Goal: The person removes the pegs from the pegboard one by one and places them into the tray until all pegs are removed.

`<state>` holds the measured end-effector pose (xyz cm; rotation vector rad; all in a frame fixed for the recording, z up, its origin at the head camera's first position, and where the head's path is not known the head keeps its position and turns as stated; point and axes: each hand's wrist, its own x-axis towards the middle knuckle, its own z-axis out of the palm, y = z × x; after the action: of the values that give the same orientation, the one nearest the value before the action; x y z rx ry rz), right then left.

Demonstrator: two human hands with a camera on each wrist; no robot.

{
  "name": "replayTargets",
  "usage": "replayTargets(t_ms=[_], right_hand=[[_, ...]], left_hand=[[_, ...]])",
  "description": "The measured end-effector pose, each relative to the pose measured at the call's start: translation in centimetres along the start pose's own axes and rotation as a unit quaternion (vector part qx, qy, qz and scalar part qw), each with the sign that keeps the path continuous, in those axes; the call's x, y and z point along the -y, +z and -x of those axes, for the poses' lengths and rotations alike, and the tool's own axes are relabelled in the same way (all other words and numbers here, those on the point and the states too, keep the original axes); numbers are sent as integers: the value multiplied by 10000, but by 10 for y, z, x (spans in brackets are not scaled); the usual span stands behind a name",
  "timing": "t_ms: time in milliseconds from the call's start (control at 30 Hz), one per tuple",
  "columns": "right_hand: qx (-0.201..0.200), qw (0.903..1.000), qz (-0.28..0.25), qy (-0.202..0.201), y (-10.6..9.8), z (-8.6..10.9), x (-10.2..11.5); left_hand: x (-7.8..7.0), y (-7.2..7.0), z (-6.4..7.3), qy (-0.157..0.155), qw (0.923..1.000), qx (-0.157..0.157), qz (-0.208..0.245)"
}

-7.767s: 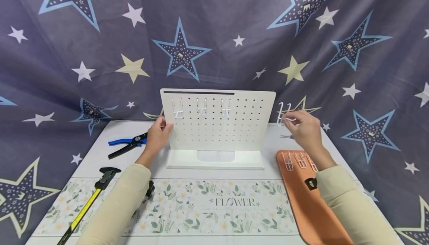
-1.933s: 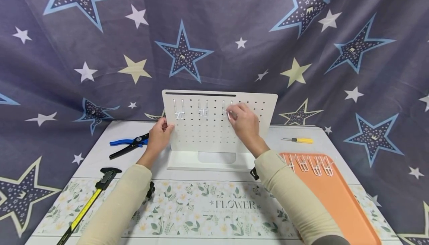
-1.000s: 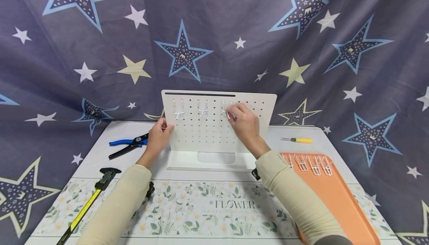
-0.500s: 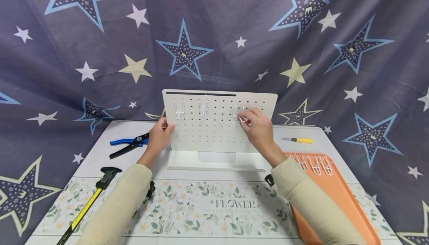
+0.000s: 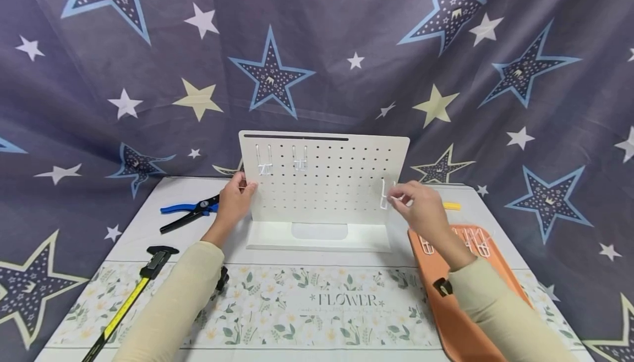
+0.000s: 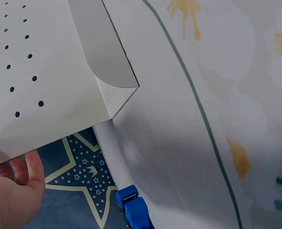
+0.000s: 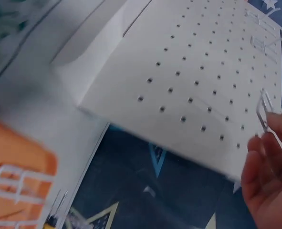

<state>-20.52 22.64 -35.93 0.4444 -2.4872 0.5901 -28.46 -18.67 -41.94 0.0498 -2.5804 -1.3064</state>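
A white pegboard (image 5: 322,186) stands upright on its base at the middle of the table. My left hand (image 5: 235,199) grips its left edge, thumb in front and fingers behind, as the left wrist view also shows. Two white wire hooks hang on the board's upper left, one hook (image 5: 264,161) near the edge and another hook (image 5: 300,158) to its right. In front of the board's right edge, my right hand (image 5: 421,208) pinches a third white wire hook (image 5: 383,194). The right wrist view shows this hook (image 7: 263,109) between thumb and fingertips, apart from the holes.
An orange tray (image 5: 470,307) on the right holds several white wire hooks (image 5: 475,241). Behind the right hand shows a yellow screwdriver handle (image 5: 452,206). Blue-and-black pliers (image 5: 190,210) lie left of the board, a digital caliper (image 5: 157,263) with yellow scale nearer the front. A starred curtain (image 5: 317,76) hangs behind.
The right hand brought a hook from the right to the board, held it at the third position, then drew that hook off and away to the right. The left hand keeps its grip.
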Motion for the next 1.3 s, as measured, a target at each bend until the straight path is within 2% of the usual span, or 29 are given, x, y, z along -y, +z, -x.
replayTargets(t_ms=[100,233,367,533,767,867,1067,1300], right_hand=[[554,9981,-19,257,-10,11,-13],[1247,9904,-30,599,-20,27,-30],[1643,9834,-11,771,-26,44,-44],[1954,9766,14,902,-31,61,-57],[2177,9743,57,579,-32,85,-71],[2304,9711,48,622,-31,93,-77],[2577,9630,-36,792,-25,105,-90],[2672,9597,-15,875,-20,112,-96]], left_hand=[[0,-1,-1,15,10000,-8,6],[1,-1,-1,9,10000,16,-1],[2,0,-1,1,10000,41,-3],[2,1,0,-41,10000,64,-19],[1,0,-2,-50,9999,90,-11],[0,0,-1,-69,9999,97,-2],[-1,-1,-1,-138,9999,104,-10],[0,0,-2,-112,9999,82,-41]])
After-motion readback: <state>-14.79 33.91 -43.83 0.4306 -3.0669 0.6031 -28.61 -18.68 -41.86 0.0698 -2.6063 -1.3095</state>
